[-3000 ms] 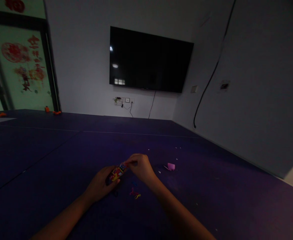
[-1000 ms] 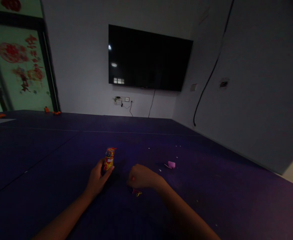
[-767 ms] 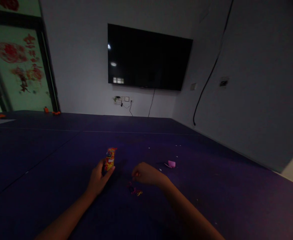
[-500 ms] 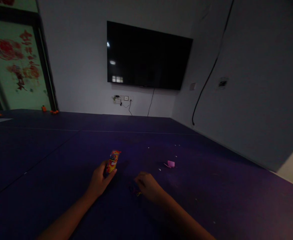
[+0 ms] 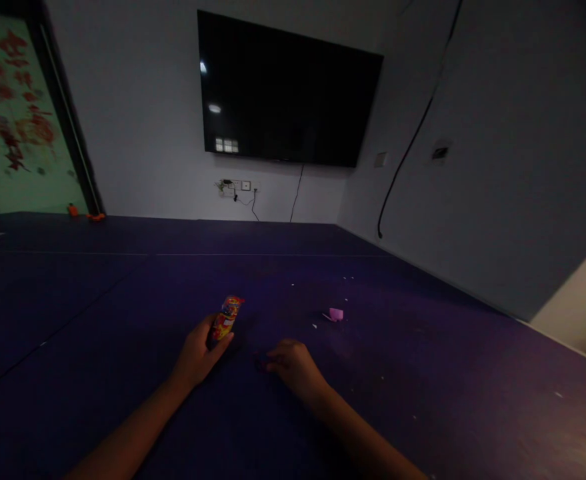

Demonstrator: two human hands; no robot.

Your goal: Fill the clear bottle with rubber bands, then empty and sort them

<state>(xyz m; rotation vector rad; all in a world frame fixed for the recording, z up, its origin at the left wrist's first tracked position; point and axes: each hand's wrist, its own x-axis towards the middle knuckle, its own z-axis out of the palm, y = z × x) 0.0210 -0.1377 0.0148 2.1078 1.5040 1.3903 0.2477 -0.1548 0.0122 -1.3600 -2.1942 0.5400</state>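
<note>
My left hand (image 5: pixel 199 353) is closed around a small red and yellow packet (image 5: pixel 226 320), which stands tilted with its top above my fingers. To the right, my right hand (image 5: pixel 293 363) is low over the dark purple surface (image 5: pixel 163 307), fingers bent together. At its fingertips lies a small dark, thin object (image 5: pixel 259 362), too dim to make out; whether the fingers grip it is hard to see. Beyond my right hand sits a crumpled pink piece (image 5: pixel 336 314), touched by neither hand.
Small white scraps (image 5: pixel 315 326) are scattered on the surface. Behind it a black television (image 5: pixel 287 87) hangs on the wall above sockets (image 5: pixel 245 186). A black cable (image 5: pixel 405 160) hangs at the right. Orange items (image 5: pixel 73 210) lie by the door at the left.
The view has shifted slightly, so the room sits higher and further left. The yellow bit beside my right hand no longer shows. My left hand keeps the packet.
</note>
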